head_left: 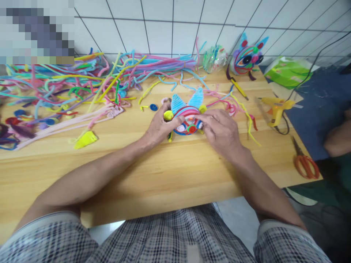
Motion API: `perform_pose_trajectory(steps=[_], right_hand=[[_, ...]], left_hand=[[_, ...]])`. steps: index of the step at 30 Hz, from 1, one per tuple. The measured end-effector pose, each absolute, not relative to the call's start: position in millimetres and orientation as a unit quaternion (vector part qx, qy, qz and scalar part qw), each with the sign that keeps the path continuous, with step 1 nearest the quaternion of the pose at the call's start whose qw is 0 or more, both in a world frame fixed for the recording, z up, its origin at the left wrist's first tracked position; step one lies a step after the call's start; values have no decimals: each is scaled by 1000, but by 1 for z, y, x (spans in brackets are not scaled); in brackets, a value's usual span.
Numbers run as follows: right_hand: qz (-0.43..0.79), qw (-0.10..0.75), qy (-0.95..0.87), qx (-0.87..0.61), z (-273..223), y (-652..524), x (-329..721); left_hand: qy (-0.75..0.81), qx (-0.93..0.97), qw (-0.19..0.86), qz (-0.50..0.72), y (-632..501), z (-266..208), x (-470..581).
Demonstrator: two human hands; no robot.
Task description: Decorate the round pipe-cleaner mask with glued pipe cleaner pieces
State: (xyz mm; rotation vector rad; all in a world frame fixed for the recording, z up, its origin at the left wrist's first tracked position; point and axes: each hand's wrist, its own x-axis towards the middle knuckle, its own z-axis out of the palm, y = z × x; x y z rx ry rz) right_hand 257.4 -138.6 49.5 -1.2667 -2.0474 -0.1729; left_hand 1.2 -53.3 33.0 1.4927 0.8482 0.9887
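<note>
On the wooden table (164,179), the left hand (161,125) is half closed around one side of the toy (189,111), thumb across its front, probably steadying it while the right hand (221,128), fingers bent nearly together, grips the other side, fingertips on the front. Its face (192,128) seems tilted up and nearward; the blue ears (196,98) point to the far side, along its long axis.

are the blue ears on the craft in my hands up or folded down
Up: both ears stand spread apart above the striped craft.
</note>
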Motion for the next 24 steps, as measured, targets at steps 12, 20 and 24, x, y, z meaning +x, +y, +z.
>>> perform_pose_trajectory(steps=[12,20,24], right_hand=[[-52,362,-787,-496,49,-137,257],[-95,355,-796,-481,50,-136,258],[-94,353,-807,-464,49,-134,260]], left_hand=[[368,623,577,379,-51,49,-8],[385,621,569,377,-54,52,-6],[385,629,566,367,-52,54,-8]])
